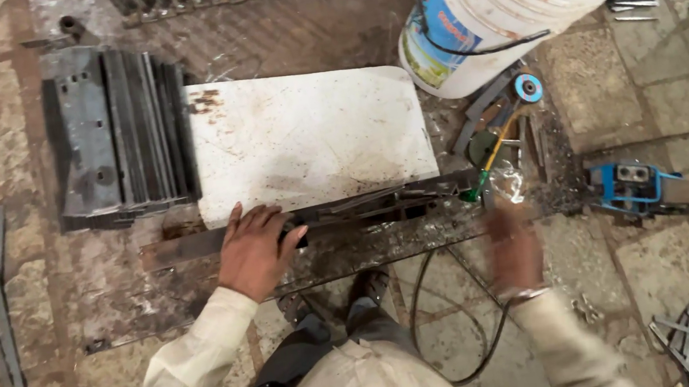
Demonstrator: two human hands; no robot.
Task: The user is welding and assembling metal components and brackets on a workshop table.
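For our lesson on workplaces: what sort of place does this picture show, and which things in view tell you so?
Probably a small metalworking or welding workshop, with work done on the stone floor. Clues: the stack of flat grey steel plates, the long rusty steel bar under the left hand, and the blue power tool.

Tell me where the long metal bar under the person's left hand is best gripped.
Probably from above, near the left end of the long metal bar: it lies flat on the floor, that end is bare, and the left hand already presses its middle.
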